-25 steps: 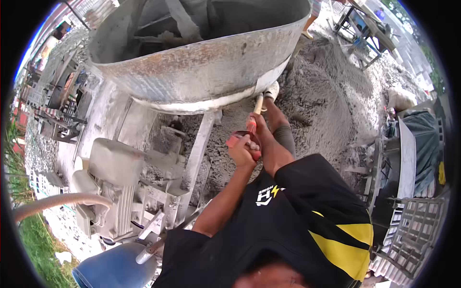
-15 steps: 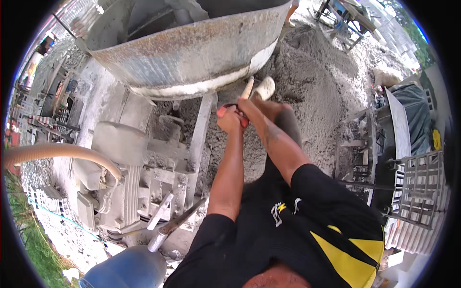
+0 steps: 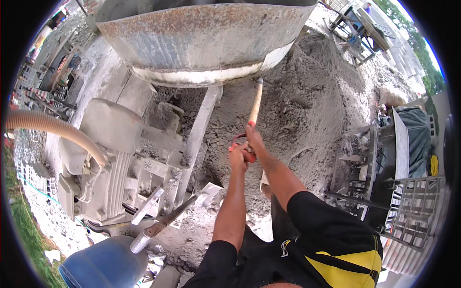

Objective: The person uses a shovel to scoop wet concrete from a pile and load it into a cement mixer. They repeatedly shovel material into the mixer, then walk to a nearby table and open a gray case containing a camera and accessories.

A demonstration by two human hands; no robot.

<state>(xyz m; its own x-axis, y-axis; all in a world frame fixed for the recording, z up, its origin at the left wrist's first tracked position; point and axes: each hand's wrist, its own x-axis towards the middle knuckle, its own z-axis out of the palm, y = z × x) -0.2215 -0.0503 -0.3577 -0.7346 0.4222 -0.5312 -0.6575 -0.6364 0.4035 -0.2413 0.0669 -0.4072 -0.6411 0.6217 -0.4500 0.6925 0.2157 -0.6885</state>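
Observation:
A shovel (image 3: 256,104) with a pale wooden shaft and a red D-shaped handle lies straight ahead of me. My left hand (image 3: 238,156) is closed on the red handle. Just ahead of it, my right hand (image 3: 255,139) wraps the shaft near its red collar. The shovel's far metal end reaches the grey sand pile (image 3: 317,96) below a large rusty metal drum (image 3: 201,41). Its blade cannot be made out there. Part of a pale shoe (image 3: 264,179) shows beneath my right forearm.
Left of me stands a dust-covered machine frame (image 3: 113,120) with a ribbed tan hose (image 3: 62,127). A metal pipe (image 3: 168,218) slopes beside a blue barrel (image 3: 103,264). On the right are a metal rack (image 3: 413,211) and a dark green tarp (image 3: 414,139).
The shovel handle and both hands have come lower in the view, and more of the shaft shows. The pale shoe, earlier beside the shaft, now appears under my right forearm. The view has shifted.

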